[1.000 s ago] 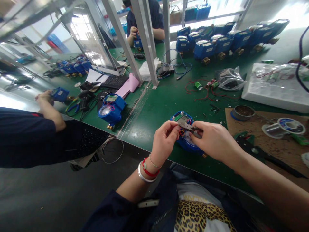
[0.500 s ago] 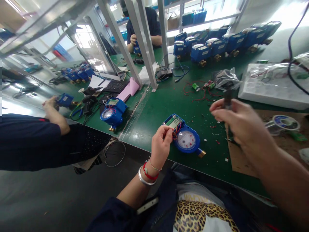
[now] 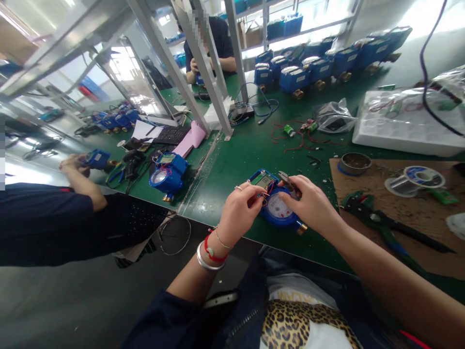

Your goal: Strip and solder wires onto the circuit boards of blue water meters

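Note:
A blue meter [image 3: 279, 209] with a round dial, a small display and a brass fitting lies on the green table near its front edge. My left hand [image 3: 241, 206] pinches thin wires [image 3: 264, 194] at the left side of this meter. Over the right part of the dial, my right hand [image 3: 308, 196] is closed round small pliers [image 3: 286, 180], whose jaws point up and left, close to the display. Part of the meter is hidden behind my fingers.
A second blue meter [image 3: 169, 175] stands left. Right are a brown board [image 3: 348, 179] with a solder spool [image 3: 417, 181], a round tin [image 3: 355, 164] and green-handled tool [image 3: 378, 218]. People work left and behind metal posts [image 3: 218, 72].
My right hand has come left from above the brown board to the meter, bringing the pliers. My left hand stays at the wires. The tin and green-handled tool are now uncovered.

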`<state>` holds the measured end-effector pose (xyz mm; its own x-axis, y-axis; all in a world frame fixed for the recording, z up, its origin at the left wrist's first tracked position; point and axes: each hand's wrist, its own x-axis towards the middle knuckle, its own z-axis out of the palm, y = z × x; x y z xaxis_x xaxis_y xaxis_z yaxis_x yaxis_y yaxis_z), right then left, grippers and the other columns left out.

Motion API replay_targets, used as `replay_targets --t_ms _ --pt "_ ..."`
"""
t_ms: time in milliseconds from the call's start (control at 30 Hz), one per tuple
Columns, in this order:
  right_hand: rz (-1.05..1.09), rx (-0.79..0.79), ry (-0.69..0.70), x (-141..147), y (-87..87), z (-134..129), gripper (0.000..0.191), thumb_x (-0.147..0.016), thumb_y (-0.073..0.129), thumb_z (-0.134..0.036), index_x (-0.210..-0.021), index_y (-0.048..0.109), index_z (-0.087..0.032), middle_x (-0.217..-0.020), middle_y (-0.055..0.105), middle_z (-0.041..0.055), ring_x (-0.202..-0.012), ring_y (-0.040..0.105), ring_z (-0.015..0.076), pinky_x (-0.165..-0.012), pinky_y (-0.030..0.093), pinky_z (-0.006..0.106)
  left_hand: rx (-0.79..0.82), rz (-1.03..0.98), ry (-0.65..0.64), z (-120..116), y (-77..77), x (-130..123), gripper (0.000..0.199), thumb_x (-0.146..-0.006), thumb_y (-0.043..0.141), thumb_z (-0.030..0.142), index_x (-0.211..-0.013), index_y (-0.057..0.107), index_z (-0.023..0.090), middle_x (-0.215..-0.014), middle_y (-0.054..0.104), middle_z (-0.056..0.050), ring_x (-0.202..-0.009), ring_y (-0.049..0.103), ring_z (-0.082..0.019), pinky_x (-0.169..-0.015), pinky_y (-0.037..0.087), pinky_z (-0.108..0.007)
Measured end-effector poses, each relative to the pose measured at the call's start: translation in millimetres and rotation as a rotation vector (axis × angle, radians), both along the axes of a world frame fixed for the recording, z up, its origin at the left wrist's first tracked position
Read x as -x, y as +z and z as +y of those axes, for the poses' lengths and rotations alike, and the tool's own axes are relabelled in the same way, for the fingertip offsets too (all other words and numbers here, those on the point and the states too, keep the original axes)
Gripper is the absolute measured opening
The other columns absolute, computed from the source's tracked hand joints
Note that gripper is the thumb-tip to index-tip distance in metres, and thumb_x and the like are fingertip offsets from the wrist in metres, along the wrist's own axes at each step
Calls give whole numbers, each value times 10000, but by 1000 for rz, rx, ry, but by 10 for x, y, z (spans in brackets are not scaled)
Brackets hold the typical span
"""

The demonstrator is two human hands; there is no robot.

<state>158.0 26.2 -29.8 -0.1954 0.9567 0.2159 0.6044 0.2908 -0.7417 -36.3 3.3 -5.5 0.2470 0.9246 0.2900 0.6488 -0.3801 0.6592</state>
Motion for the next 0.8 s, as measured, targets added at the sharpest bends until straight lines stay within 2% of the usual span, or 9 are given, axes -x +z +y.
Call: replay_targets --t_ms 133,267,533,700,800 --pt "41 -20 -23 -24 -48 23 198 -823 594 -277 -996 639 -192 -928 591 59 -836 564 205 -754 440 330 11 136 -16 40 81 -67 184 -868 563 75 -967 656 200 -902 596 -26 -847 567 -168 -755 455 -283" --pt "54 -20 -21 -40 -70 33 197 -821 594 -270 -996 631 -187 -945 593 61 -860 571 209 -775 444 334 20 182 5 52 102 -131 123 -857 616 124 -961 624 188 -856 566 -22 -838 550 -185 -780 459 -312" --pt "1 -28 8 -77 -31 68 186 -827 590 -265 -987 619 -174 -913 579 55 -808 556 186 -740 440 316 -60 13 115 -39 -56 -159 133 -830 630 83 -890 560 178 -1024 534 -43 -846 534 -154 -770 469 -288" --pt "-46 -69 42 -75 15 133 155 -817 601 -257 -948 616 -174 -889 581 48 -752 547 169 -681 435 297 -97 18 161 -106 -114 -173 238 -842 652 133 -1053 557 189 -1173 526 -73 -993 559 -190 -859 487 -330" --pt "-39 -105 40 -44 44 173 179 -823 599 -243 -986 613 -172 -931 595 56 -767 558 171 -700 446 302 -120 17 183 -130 -129 -197 242 -859 638 150 -1082 550 188 -1180 533 -81 -1074 546 -216 -915 482 -364"
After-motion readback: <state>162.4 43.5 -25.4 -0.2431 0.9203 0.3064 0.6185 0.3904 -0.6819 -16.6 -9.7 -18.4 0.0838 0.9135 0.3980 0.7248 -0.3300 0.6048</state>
